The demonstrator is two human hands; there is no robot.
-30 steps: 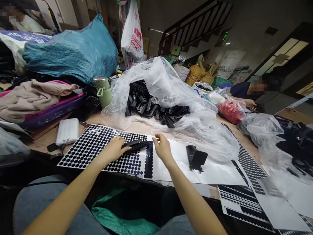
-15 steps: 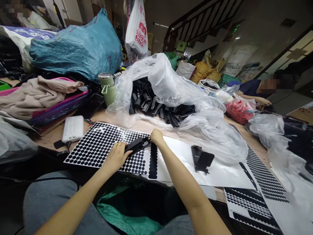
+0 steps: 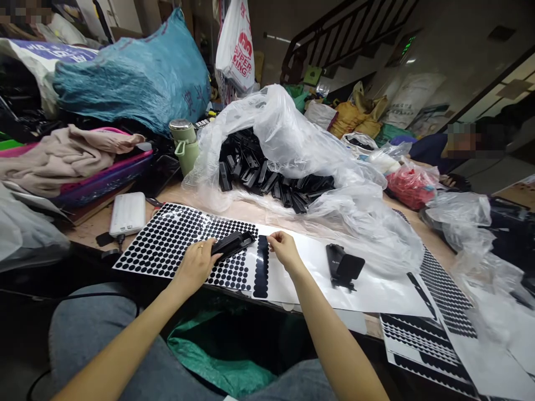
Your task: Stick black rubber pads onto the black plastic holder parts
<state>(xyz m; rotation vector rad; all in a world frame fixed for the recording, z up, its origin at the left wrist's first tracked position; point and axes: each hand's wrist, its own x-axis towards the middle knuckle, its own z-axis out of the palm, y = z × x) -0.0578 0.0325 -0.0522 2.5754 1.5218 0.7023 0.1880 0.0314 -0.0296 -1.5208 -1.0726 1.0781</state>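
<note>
My left hand (image 3: 196, 260) is wrapped round one end of a long black plastic part (image 3: 233, 245), holding it over a sheet of black round stickers (image 3: 161, 239). My right hand (image 3: 284, 248) is closed in a pinch at the top of a black scalloped strip (image 3: 261, 270) on the white sheet. Whatever lies between those fingertips is too small to make out. To the right, a black folding stand (image 3: 345, 266), which looks like a phone holder, rests on the bare white backing (image 3: 307, 287).
Behind the sheets, a clear plastic bag (image 3: 284, 128) lies open over many black parts (image 3: 271, 181). A white power bank (image 3: 127, 213), green flask (image 3: 184, 147) and basket (image 3: 104, 177) stand left. More sticker sheets (image 3: 426, 340) overhang the right edge. Another person (image 3: 434, 147) sits at right.
My right hand has drawn back from the end of the black part to the right and slightly down, over the strip. The left hand keeps its hold on the part.
</note>
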